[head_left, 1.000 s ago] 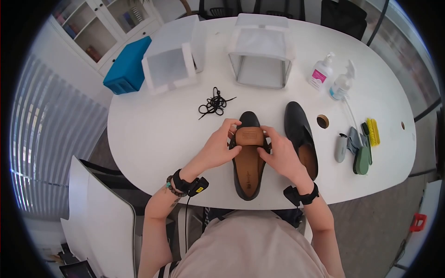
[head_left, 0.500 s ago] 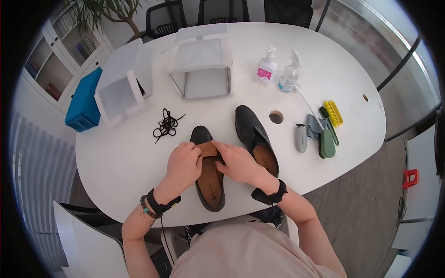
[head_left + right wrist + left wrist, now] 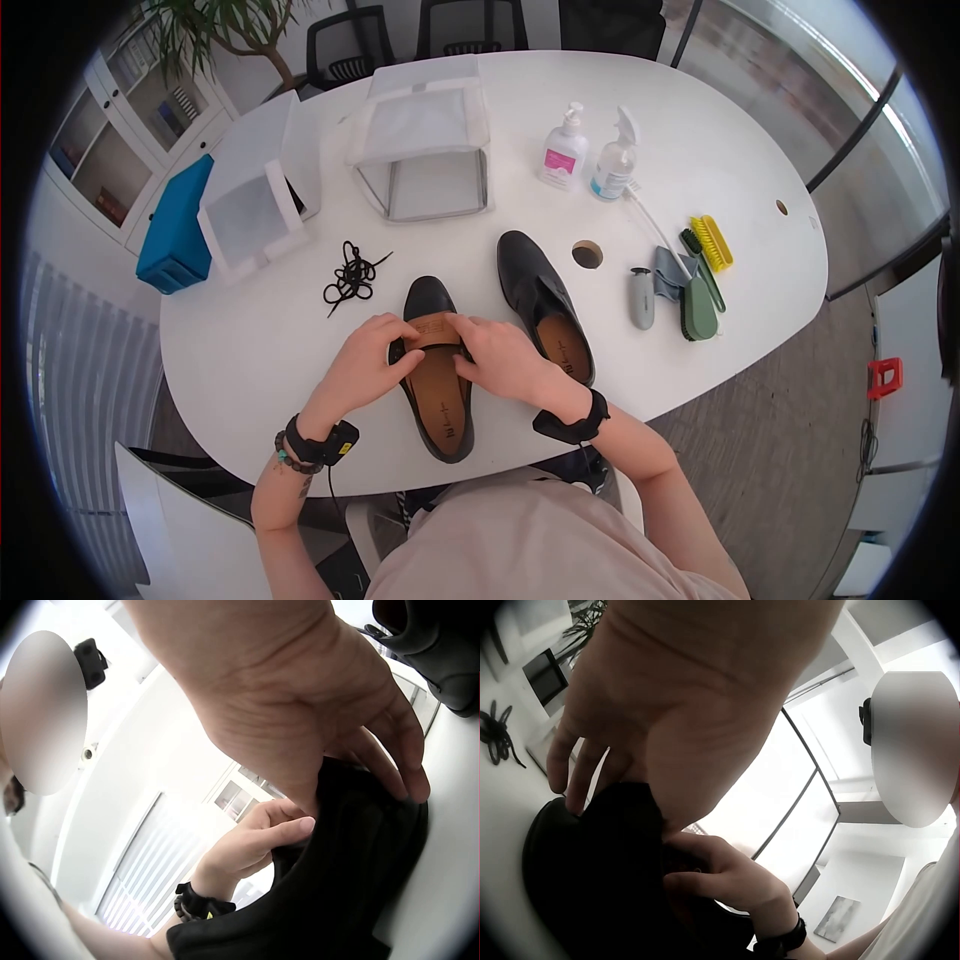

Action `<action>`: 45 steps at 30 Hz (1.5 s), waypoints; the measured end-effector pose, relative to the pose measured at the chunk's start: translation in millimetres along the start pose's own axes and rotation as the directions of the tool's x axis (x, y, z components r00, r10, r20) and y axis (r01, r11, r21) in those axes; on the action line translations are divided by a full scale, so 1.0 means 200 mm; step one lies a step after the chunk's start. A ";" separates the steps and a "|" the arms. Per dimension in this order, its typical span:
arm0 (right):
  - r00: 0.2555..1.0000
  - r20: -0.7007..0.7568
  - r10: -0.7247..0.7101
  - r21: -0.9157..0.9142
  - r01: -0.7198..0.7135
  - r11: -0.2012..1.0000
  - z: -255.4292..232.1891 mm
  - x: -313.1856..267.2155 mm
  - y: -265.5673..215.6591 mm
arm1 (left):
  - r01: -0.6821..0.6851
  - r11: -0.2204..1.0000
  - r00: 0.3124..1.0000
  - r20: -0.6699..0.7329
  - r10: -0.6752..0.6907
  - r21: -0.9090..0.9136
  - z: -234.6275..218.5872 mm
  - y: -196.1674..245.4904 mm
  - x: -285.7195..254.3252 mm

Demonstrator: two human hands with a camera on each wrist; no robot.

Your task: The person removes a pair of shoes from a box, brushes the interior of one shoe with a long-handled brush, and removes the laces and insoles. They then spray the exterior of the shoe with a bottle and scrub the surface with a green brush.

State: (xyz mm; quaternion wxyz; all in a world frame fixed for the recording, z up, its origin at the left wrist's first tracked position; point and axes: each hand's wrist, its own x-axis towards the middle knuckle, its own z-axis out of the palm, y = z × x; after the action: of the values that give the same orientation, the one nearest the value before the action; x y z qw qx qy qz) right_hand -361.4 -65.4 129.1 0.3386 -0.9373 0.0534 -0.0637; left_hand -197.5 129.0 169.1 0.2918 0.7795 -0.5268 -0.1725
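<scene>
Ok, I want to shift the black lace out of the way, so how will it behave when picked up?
The lace will probably be floppy, since it lies in loose curls on the table. It looks thin, so likely light. Its loops cross, so it may lift as one tangle with the free ends dangling.

Smooth dark leather-look shoe (image 3: 440, 405).

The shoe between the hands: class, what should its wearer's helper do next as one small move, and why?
Probably the left hand and right hand should gently ease the sides of the shoe outward: both grip it beside the opening, the tan lining faces up between them, and black laces lie apart.
</scene>
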 end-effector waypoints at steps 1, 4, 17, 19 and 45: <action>1.000 0.011 0.009 -0.002 -0.009 1.000 0.00 0.00 0.00 | -0.002 1.000 1.000 0.000 0.002 0.000 0.00 0.00 0.00; 1.000 0.013 0.009 -0.001 -0.009 1.000 -0.01 0.00 0.00 | -0.028 0.999 0.999 -0.032 0.028 0.020 0.01 0.02 0.00; 0.999 0.030 0.020 -0.004 -0.020 1.000 -0.02 0.00 0.01 | 0.007 0.995 0.999 -0.033 -0.004 0.097 0.04 0.03 0.03; 1.000 0.027 0.016 -0.007 -0.016 1.000 -0.01 0.00 0.02 | -0.012 0.996 0.999 -0.041 0.016 0.094 0.04 0.02 0.03; 0.996 -0.018 0.085 0.208 -0.080 0.975 0.04 -0.01 0.00 | -0.108 0.988 0.869 0.494 0.038 0.113 0.20 0.27 -0.15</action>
State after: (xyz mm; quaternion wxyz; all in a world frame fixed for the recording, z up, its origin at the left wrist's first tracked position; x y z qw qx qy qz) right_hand -362.6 -59.9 123.8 0.4359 -0.8930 0.0899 -0.0672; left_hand -270.0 130.5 171.3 0.1009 0.7078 -0.6232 -0.3169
